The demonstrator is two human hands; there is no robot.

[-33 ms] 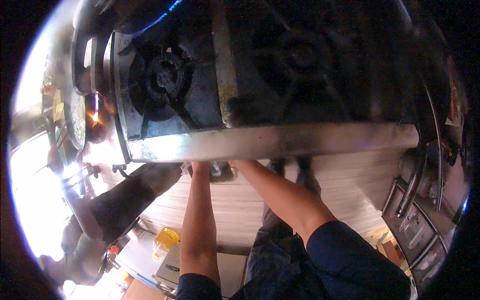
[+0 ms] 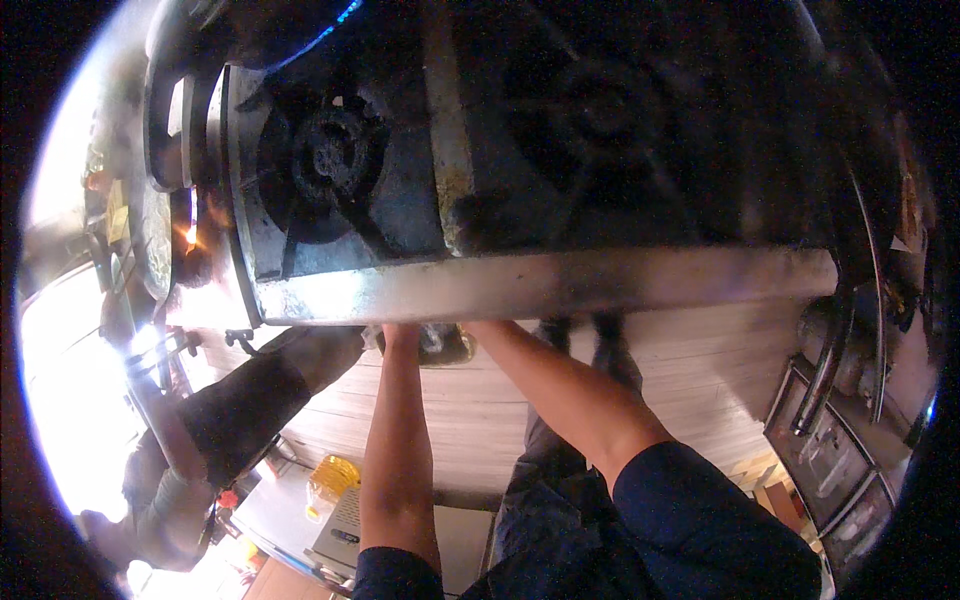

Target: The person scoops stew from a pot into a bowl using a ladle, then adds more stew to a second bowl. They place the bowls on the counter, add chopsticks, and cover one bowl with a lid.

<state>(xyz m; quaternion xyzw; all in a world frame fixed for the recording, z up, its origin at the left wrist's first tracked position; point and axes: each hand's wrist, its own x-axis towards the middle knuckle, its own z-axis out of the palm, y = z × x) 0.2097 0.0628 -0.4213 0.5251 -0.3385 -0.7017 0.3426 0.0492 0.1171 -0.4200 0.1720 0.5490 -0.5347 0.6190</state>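
Observation:
Both my forearms reach forward beneath the metal front edge of a dark stove. Only the wrist end of my left hand shows before it passes under this edge. My right hand disappears there too, a little to the right. The fingers of both hands are hidden, along with anything they touch or hold. Between my wrists, part of a dark, flat item with a yellowish rim peeks out; its kind is unclear. Above, the stove carries a left burner and a right burner.
At the left a co-worker stands near a flame and a pan. A jug of yellow oil is on a white surface behind my left arm. Metal-framed trays are at the right. My shoes rest on the pale floor.
The co-worker's arm at the left has shifted very slightly, and the flame has flickered. My own arms stay in the same place.

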